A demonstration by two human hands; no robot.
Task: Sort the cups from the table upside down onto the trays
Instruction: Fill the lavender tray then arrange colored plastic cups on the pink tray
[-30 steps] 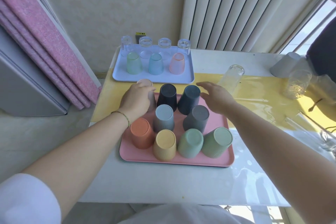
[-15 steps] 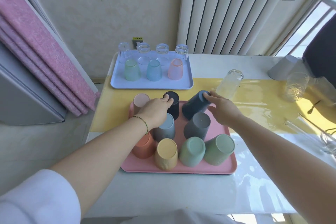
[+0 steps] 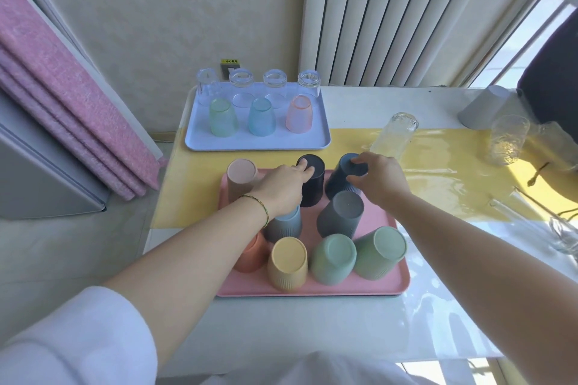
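- Left hand (image 3: 281, 189): fingers nearly straight, tips resting atop an upside-down black ribbed plastic cup (image 3: 314, 189).
- Right hand (image 3: 383, 180): fingers curled, gripping the base of a tilted dark-blue ribbed plastic cup (image 3: 337, 180), just left of it on the pink rectangular tray (image 3: 312, 289).

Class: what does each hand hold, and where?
Right hand grips the dark blue cup by its upturned base; left hand touches the black cup on top.

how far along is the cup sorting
Done: nine cups sit upside down on the pink tray, seven glasses on the blue tray. In hand: the left hand is on the black cup; the right hand grips the tilted dark blue cup. Left: a clear glass on its side, an upright glass and a grey cup on the table.
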